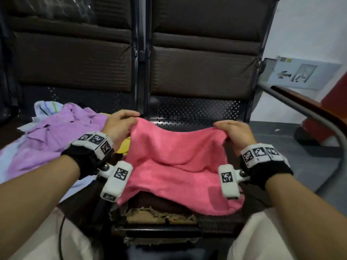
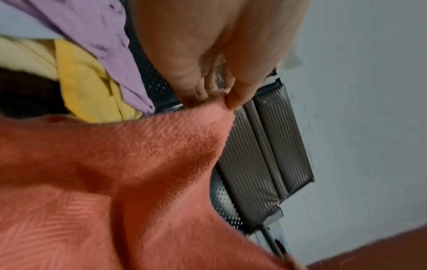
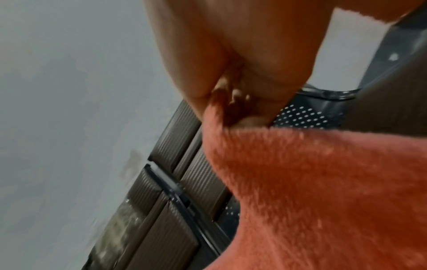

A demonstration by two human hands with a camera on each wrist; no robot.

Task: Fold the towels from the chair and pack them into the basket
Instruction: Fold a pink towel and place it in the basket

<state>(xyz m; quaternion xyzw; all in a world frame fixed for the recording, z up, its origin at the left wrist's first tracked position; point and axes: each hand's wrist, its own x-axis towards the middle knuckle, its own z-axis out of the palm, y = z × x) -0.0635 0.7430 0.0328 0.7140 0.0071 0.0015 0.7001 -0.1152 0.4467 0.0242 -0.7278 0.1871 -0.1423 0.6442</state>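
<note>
Pink towel (image 1: 174, 166) pinched in both hands' grip

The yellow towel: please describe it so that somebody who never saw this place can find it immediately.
Start at the row of dark brown seats and look at the cloth pile on the left one. The yellow towel peeks out at the pile's right edge, just under the left hand, between the purple towel and the pink towel held by both hands. It is the only yellow cloth there and mostly hidden.

The pink towel (image 1: 174, 166) is lifted by 2 far corners, sagging between them, its near edge draped over the chair seat (image 1: 195, 113). Purple towel (image 1: 62, 132), yellow towel (image 1: 124, 145) lie crumpled left.
</note>
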